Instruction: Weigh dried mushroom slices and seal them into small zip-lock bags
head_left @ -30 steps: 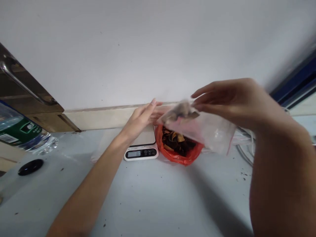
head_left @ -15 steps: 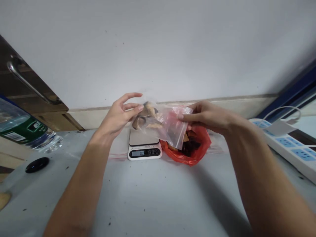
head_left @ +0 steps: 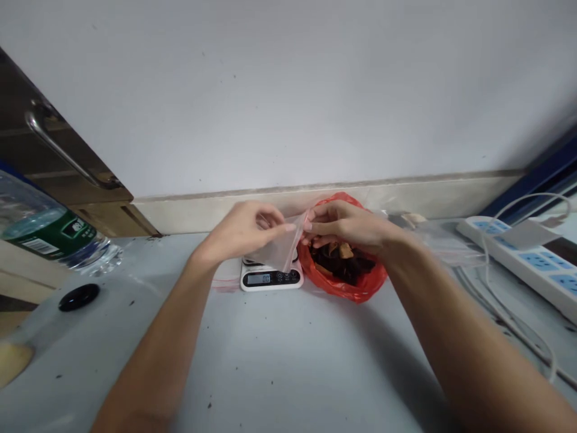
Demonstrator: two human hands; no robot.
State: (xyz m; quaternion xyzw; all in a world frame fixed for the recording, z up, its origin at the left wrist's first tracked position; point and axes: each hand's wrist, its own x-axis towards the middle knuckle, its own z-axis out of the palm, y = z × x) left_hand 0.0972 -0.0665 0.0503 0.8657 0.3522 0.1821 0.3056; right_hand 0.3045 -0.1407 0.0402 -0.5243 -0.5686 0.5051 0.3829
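A clear zip-lock bag (head_left: pixel 283 249) hangs between my two hands, tilted, over the kitchen scale; I see no contents in it. The fingers of my left hand (head_left: pixel 252 231) are closed on the bag near its top. My right hand (head_left: pixel 342 225) pinches the zip edge, in front of the red plastic bag's back part. The white digital scale (head_left: pixel 271 279) shows 0.0, its plate mostly hidden behind the zip-lock bag and my left hand. Beside it stands the open red plastic bag (head_left: pixel 347 291), holding dark and tan dried pieces (head_left: pixel 345 252).
Clear plastic bags (head_left: pixel 451 246) lie at the right, with a pale piece (head_left: pixel 412 218) near the wall. A white power strip (head_left: pixel 527 261) and cables (head_left: pixel 489 288) are further right. At left are a water bottle (head_left: pixel 54 231), a black oval object (head_left: pixel 79 297) and a metal-handled door (head_left: pixel 67 156).
The bag with dried mushroom pieces has left my hands. Both hands now hold an empty-looking zip-lock bag, lower and closer together. The view has shifted slightly.
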